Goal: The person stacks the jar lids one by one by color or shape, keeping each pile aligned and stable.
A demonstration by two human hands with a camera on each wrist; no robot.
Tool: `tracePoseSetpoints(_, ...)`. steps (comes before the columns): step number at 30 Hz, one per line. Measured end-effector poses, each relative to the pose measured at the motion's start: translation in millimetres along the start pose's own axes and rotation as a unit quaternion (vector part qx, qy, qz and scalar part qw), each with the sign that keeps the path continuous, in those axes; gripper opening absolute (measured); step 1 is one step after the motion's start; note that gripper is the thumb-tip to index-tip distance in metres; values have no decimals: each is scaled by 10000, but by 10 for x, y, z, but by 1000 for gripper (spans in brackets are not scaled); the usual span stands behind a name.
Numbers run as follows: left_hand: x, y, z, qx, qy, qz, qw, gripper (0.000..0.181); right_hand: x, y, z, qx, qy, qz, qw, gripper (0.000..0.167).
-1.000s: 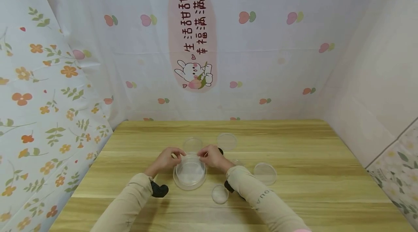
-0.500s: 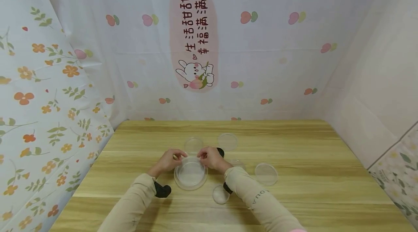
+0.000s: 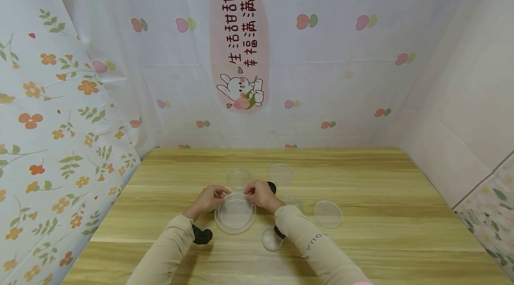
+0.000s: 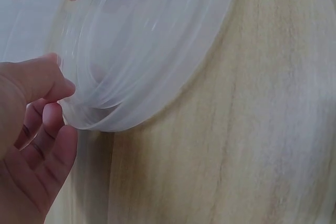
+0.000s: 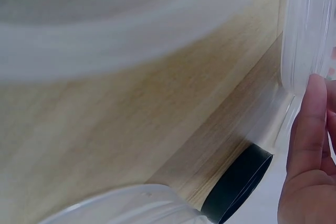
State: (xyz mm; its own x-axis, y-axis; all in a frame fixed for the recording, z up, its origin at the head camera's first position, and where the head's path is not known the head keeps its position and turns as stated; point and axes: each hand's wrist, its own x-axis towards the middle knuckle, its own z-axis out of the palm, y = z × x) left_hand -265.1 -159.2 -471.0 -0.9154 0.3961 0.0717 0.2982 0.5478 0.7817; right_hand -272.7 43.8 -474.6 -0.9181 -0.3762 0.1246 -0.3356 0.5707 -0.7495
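Note:
A clear, shallow round petri dish sits on or inside a larger clear dish on the wooden table, left of centre. My left hand pinches its far-left rim between thumb and curled fingers; the left wrist view shows this hand against the stacked rims of the dishes. At the far-right rim, my right hand pinches the same stack with thumb and fingertips. In the right wrist view my right hand touches the upright edge of a clear dish.
Clear round discs, dishes or lids, lie around: one behind the stack, one farther back, one at right, a small one in front. A black round cap-like object stands near my right hand. Patterned cloth hangs behind the table.
Both hands stay at the far rim of the stack. The upper dish seems to have settled more evenly over the larger one, and my forearms have shifted slightly inward.

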Motion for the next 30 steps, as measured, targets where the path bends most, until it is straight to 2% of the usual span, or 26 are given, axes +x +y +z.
tracePoseSetpoints(1, 11, -43, 6, -88, 1, 73, 9999, 25, -4, -1, 0, 5, 16, -4, 10000, 7)
tracePoseSetpoints(2, 50, -170, 30, -171, 3, 321, 9993, 24, -6, 0, 0, 0, 32, -23, 10000, 7)
tracePoseSetpoints(6, 85, -281, 54, -357, 30, 419, 9985, 23, -10, 0, 3, -63, 92, -50, 9999, 7)
tracePoseSetpoints(8, 65, -227, 52, -350, 53, 288, 9990, 23, -11, 2, 5, -124, 104, -79, 9998, 7)
tracePoseSetpoints(9, 21, -101, 30, -341, 67, 42, 9994, 24, -11, 1, 7, -135, 100, -56, 9998, 7)
tracePoseSetpoints(13, -18, -1, 25, -194, 104, -123, 9997, 22, -8, 3, 12, -178, 103, -66, 9998, 7)
tracePoseSetpoints(24, -28, -20, 62, -223, 432, -441, 9978, 21, 13, 2, 15, -256, 29, -82, 9996, 8)
tracePoseSetpoints(30, -29, 24, 70, -395, 455, -568, 9966, 18, -7, 5, -2, -277, 39, -90, 9996, 7)
